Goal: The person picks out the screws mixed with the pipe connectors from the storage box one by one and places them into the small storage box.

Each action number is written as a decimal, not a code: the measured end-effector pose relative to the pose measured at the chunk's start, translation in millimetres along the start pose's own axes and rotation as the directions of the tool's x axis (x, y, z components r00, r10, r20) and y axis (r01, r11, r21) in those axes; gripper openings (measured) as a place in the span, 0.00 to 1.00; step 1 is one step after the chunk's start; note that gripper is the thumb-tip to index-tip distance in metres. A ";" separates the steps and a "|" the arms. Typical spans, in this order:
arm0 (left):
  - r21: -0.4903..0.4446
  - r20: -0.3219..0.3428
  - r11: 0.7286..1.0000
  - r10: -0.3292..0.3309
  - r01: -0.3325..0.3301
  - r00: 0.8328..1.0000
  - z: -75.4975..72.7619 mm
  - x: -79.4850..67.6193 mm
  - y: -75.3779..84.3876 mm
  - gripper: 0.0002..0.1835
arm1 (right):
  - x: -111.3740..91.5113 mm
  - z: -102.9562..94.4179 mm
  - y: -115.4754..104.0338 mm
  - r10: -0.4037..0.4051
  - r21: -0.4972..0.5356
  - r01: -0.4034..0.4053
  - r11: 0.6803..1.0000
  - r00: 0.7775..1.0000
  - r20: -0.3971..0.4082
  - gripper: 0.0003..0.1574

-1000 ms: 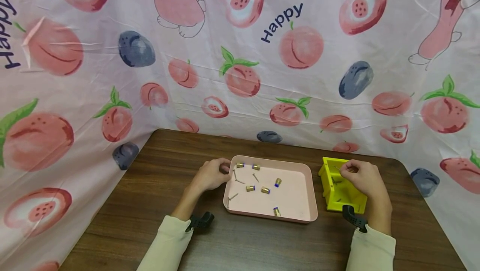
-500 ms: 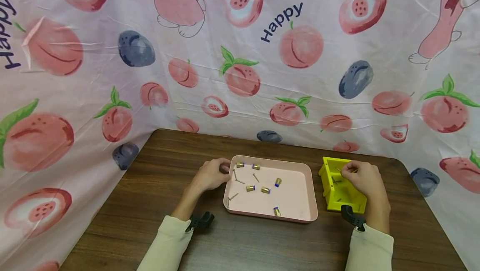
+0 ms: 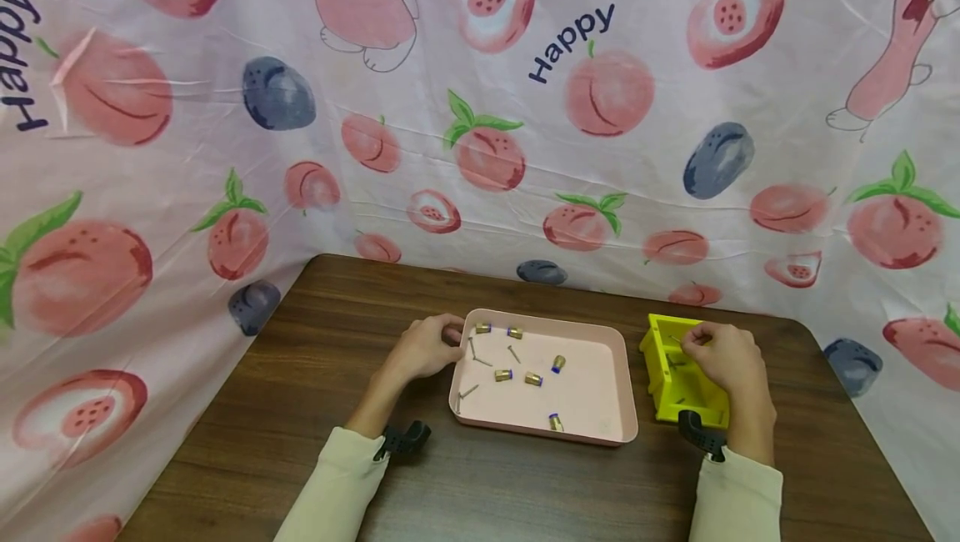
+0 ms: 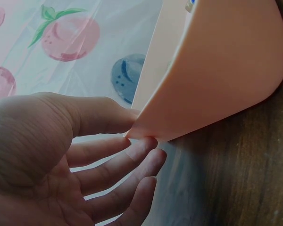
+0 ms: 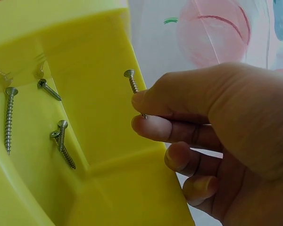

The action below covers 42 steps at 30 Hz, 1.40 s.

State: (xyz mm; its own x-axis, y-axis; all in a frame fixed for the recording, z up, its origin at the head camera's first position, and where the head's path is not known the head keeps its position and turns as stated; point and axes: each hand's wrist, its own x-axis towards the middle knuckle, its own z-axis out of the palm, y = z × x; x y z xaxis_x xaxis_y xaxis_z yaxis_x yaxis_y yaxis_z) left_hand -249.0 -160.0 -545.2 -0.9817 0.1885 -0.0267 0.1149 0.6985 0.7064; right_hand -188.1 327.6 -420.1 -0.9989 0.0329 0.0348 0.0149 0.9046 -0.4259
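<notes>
My left hand is at the left side of a pink tray. In the left wrist view its thumb and index finger pinch the tray's rim, the other fingers spread below. Over a yellow plastic bin is my right hand. Its thumb and index finger pinch a small metal screw, head up and tip just showing below the thumb. Several loose screws lie on the bin's floor, among them a long one and a shorter one.
Several brass fittings with blue collars, such as one fitting, are scattered in the tray. Several screws lie there too, mostly towards its left side. Both containers stand on a dark wooden table, with a fruit-print cloth hanging behind and beside it.
My right hand has drifted slightly left over the bin, still pinching the screw. My left hand keeps its hold on the tray rim. The head view has shifted a little.
</notes>
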 end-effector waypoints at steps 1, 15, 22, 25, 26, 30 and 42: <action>-0.001 0.001 1.000 0.000 0.000 1.000 -0.1 0.0 0.6 0.27 | -0.1 0.1 -0.4 0.002 0.000 -0.002 1.000 1.000 0.003 0.12; 0.017 0.000 1.000 0.002 -0.002 1.000 0.8 -4.4 6.3 0.26 | -2.2 2.6 -2.3 0.023 -0.006 -0.023 1.000 1.000 0.021 0.13; 0.013 0.006 1.000 -0.004 0.004 1.000 2.0 -4.5 6.0 0.25 | -2.1 3.2 -2.4 0.037 -0.014 -0.037 0.999 0.999 0.035 0.14; 0.013 0.002 1.000 0.004 -0.004 1.000 1.7 -4.0 5.9 0.25 | -1.2 3.5 -3.1 0.042 -0.017 -0.041 0.999 0.998 0.040 0.14; 0.015 0.000 1.000 0.009 -0.009 1.000 1.3 -3.9 6.2 0.25 | -0.9 3.6 -3.5 0.042 -0.018 -0.041 0.999 0.998 0.039 0.14; 0.026 -0.003 1.000 0.016 -0.016 1.000 0.3 -3.0 6.9 0.26 | 0.2 4.0 -4.2 0.042 -0.024 -0.041 0.999 0.999 0.034 0.14; 0.030 -0.008 0.999 0.013 -0.012 1.000 -1.2 -4.2 6.3 0.26 | 0.0 3.6 -5.9 -0.005 0.040 0.007 0.999 0.999 -0.053 0.15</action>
State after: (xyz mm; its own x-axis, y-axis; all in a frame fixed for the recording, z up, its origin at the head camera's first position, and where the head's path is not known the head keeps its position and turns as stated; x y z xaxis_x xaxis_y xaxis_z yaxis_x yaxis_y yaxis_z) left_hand -244.4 -157.2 -539.8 -0.9814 0.1915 -0.0117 0.1316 0.7162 0.6854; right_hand -188.4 320.8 -420.8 -0.9951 0.0509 0.0846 0.0062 0.8872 -0.4614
